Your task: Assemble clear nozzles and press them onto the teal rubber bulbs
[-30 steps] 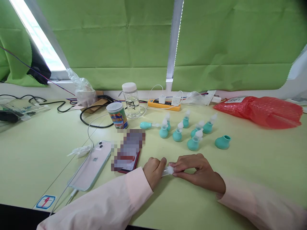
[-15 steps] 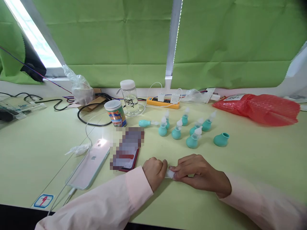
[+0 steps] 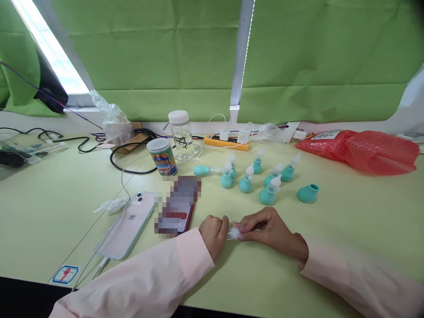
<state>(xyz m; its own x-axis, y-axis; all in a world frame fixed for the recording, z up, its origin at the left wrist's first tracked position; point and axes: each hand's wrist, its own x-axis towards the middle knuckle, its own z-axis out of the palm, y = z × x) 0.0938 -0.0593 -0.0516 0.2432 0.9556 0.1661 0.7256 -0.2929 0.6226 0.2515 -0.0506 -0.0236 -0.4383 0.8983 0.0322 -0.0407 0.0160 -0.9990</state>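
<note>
Near the front of the yellow-green table (image 3: 347,221), my left hand (image 3: 213,232) is a fist around one end of a small clear plastic piece (image 3: 233,232). My right hand (image 3: 265,229) pinches the other, whitish end of that piece with its fingertips. Both hands rest on the table and meet at the piece. Behind them stand several teal bulbs with clear nozzles (image 3: 267,192). One teal bulb without a nozzle (image 3: 308,193) sits apart on the right, and one bulb (image 3: 202,170) lies on its side.
A white phone on a cable (image 3: 127,225) and a blurred card lie left of my hands. Behind them are a printed can (image 3: 162,157), a clear bottle (image 3: 181,134) and an orange power strip (image 3: 227,142). A red plastic bag (image 3: 361,152) sits far right; black cables run far left.
My hands stay joined on the clear piece; the right hand's fingers have shifted slightly along it. The view has swayed a little.
</note>
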